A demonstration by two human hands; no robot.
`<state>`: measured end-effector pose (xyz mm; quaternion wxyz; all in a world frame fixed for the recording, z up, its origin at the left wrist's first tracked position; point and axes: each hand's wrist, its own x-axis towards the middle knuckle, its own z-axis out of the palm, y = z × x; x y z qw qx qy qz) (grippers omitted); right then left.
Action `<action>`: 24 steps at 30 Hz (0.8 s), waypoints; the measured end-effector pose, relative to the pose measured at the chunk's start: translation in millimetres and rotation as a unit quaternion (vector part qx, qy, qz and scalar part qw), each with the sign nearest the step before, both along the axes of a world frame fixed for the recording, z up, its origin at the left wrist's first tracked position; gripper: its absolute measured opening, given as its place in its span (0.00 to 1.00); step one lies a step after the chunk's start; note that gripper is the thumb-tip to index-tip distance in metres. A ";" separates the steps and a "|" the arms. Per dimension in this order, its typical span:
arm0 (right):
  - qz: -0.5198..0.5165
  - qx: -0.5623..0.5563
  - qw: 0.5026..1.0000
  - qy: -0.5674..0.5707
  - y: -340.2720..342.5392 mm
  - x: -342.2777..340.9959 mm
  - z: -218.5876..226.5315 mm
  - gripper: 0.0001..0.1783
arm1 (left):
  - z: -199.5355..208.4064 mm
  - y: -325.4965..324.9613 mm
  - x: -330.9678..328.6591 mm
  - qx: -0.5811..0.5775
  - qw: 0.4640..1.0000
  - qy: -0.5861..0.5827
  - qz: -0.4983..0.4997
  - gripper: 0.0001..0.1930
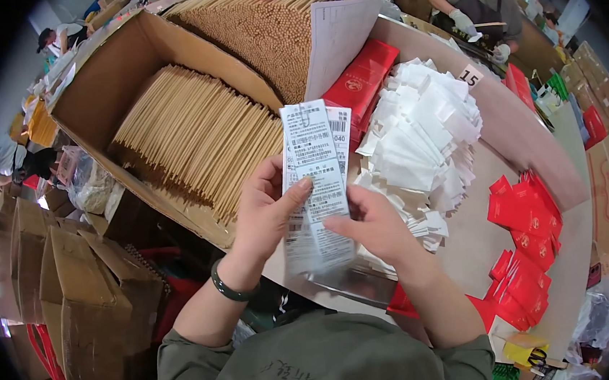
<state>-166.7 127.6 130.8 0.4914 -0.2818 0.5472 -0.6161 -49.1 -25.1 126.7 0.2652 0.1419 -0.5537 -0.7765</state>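
Observation:
Both my hands hold a small sheaf of printed paper labels [318, 142], long and pale, in front of me above the table's near edge. My left hand [266, 211] grips its left side, with the thumb pressed on top. On the right side my right hand [376, 223] pinches the sheaf, its thumb lying across the lower part. A dark bangle circles my left wrist. Just beyond the labels is a cardboard box [104, 99] with rows of thin wooden sticks [195, 138] in it. Close by my right hand lies a heap of small white paper packets [419, 129].
More bundled sticks [255, 39] stand behind a cardboard divider, beside a white sheet [342, 38]. Red packets [528, 221] lie on the table's right side, and a red pack [367, 76] near the heap. Cardboard boxes [97, 302] crowd the left. A gloved co-worker [473, 5] stands far right.

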 end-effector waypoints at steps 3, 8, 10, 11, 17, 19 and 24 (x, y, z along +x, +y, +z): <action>-0.030 0.019 0.999 -0.007 25.6 4.7 -18.4 0.14 | 4.4 14.5 -3.7 0.004 1.000 0.019 0.024 0.15; -0.049 0.032 0.998 -0.011 58.8 10.4 -20.7 0.10 | 8.1 33.5 -5.5 -0.003 0.999 0.025 0.020 0.14; -0.064 0.022 0.998 0.004 69.2 10.0 -24.6 0.10 | 7.7 40.4 -7.1 -0.007 1.000 0.023 0.020 0.15; -0.065 0.021 0.998 0.003 73.4 8.9 -26.0 0.10 | 7.1 42.7 -7.5 -0.010 1.000 0.019 0.022 0.15; -0.038 0.057 0.997 -0.035 100.7 4.1 -27.9 0.12 | -3.6 48.8 -12.6 0.034 0.999 0.008 0.040 0.17; -0.040 0.051 0.997 -0.037 107.8 -1.7 -25.2 0.13 | -7.0 46.6 -8.7 0.056 0.998 -0.005 0.013 0.18; 0.035 0.100 0.993 0.052 136.5 -31.6 -15.8 0.11 | -7.3 31.3 7.4 0.118 0.992 -0.012 -0.041 0.22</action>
